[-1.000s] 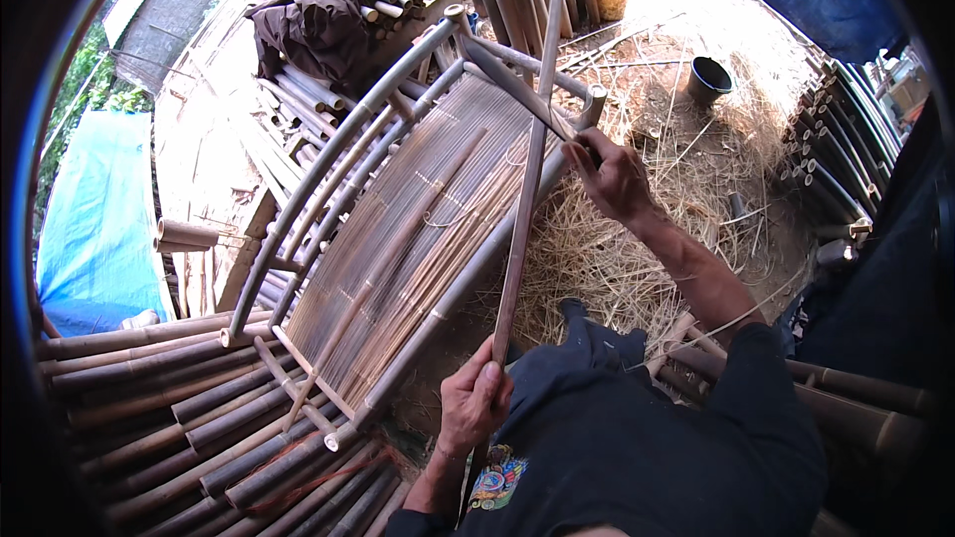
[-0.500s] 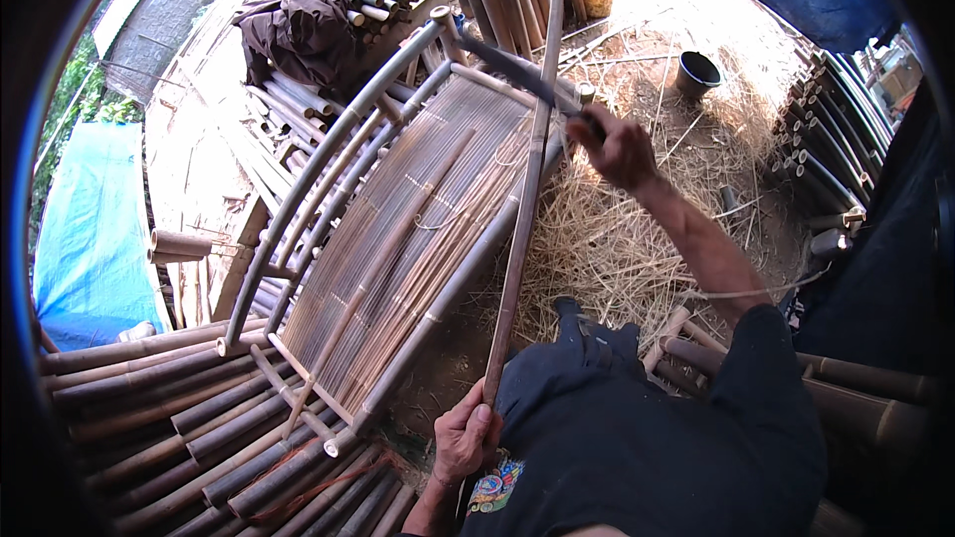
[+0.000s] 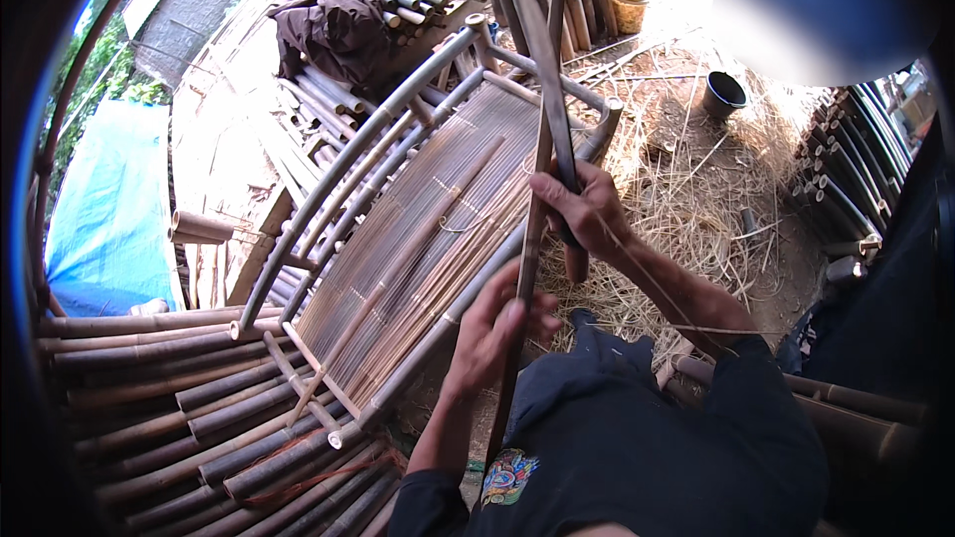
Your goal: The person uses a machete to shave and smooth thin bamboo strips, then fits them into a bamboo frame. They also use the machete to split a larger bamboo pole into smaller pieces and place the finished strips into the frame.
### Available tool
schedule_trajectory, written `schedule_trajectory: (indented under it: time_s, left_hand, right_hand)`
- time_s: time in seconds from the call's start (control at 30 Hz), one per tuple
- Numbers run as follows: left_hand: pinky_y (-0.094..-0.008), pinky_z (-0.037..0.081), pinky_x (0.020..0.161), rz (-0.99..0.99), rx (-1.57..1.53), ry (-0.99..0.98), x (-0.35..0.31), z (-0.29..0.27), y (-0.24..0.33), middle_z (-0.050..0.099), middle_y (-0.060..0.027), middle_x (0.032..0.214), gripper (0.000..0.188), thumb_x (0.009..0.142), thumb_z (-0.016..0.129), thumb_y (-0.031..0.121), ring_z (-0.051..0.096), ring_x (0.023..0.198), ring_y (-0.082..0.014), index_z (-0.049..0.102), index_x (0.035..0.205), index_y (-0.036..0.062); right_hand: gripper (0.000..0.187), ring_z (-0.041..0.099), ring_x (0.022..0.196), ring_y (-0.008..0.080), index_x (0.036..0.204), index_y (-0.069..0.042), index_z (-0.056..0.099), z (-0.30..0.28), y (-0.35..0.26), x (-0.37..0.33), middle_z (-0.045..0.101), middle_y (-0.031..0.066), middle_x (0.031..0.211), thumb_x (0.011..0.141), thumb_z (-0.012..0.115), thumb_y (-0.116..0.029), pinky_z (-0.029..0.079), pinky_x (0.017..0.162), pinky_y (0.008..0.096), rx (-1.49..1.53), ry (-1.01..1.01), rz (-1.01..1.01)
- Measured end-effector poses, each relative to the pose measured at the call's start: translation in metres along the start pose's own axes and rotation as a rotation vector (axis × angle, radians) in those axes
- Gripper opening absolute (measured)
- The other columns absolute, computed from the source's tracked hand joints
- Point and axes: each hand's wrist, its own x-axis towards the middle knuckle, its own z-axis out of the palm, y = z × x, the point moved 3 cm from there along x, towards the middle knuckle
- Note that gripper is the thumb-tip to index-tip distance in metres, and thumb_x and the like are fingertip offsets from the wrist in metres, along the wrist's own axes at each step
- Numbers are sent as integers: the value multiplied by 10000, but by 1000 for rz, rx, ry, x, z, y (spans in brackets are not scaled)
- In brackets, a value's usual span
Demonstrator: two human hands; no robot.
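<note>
A long bamboo strip [image 3: 530,251] runs upright in front of me, its lower end by my dark shirt. My left hand [image 3: 489,326] is loosely wrapped round its lower part, fingertips showing on the far side. My right hand [image 3: 595,207] grips a machete [image 3: 553,104] with a dark blade pointing up and away; its wooden handle end shows under the fist. The blade lies alongside the strip, and the right thumb rests against the strip. Just left is a bamboo bench [image 3: 450,313] with a slatted seat, on which a bamboo stick [image 3: 403,264] lies lengthwise.
Bamboo poles [image 3: 189,403] are stacked at lower left, with more bundles [image 3: 846,164] at right. Shavings [image 3: 662,268] litter the ground. A black bucket [image 3: 724,94], a yellow bucket [image 3: 628,6], a brown cloth [image 3: 333,15] and a blue tarp [image 3: 109,199] lie beyond.
My right hand has come down and nearer, with the machete turned from slanting left to nearly upright beside the strip. My left hand has moved up the strip, its grip looser.
</note>
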Motion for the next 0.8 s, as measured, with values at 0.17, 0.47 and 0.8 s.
schedule_trajectory:
  time_s: [0.17, 0.47, 0.8]
  left_hand:
    - [-179, 395, 479, 7, 38, 230, 38, 7, 10, 573, -20, 748, 415, 1007, 473, 184, 479, 533, -49, 423, 1394, 42]
    - [-182, 317, 413, -75, 160, 327, -15, 12, -14, 497, 13, 632, 448, 995, 495, 163, 404, 476, -37, 408, 1412, 25]
    - [-181, 381, 491, -164, 234, 273, -91, 1, -40, 545, 25, 686, 430, 978, 507, 109, 461, 539, -31, 444, 1393, 13]
  right_hand:
    - [501, 592, 581, 210, 895, -38, 576, -4, -5, -26, 568, 94, 657, 896, 569, -540, 471, 534, 354, -798, -70, -484]
    - [541, 620, 495, 307, 852, -49, 576, -44, 4, -10, 570, 119, 557, 903, 511, -583, 487, 462, 407, -893, 24, -428]
    - [673, 591, 480, 197, 928, -81, 608, -122, 16, 44, 584, 35, 580, 893, 367, -709, 474, 445, 347, -983, 243, -309]
